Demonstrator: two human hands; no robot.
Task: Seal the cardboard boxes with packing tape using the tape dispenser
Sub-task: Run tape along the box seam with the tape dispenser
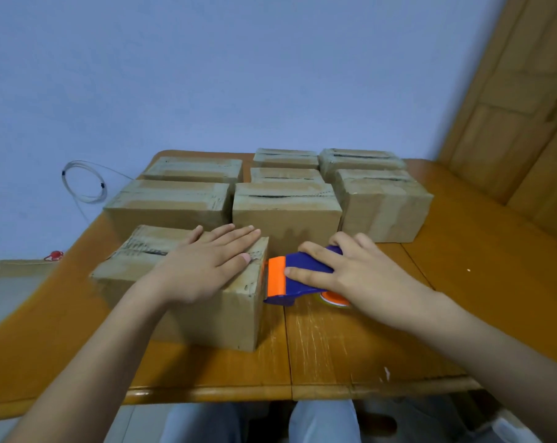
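Observation:
A cardboard box (136,251) stands nearest me on the wooden table (462,282). My left hand (206,260) lies flat on its top with the fingers straight, pressing it down. My right hand (344,273) grips a blue and orange tape dispenser (283,276), whose orange front end touches the box's upper right edge. The tape roll (331,300) peeks out under my right hand. The seam of the near box shows left of my left hand.
Several more cardboard boxes (286,209) stand in rows behind the near box, some with open slits along their tops. A coil of thin wire (82,183) hangs on the blue wall at left. A wooden door (520,107) is at right.

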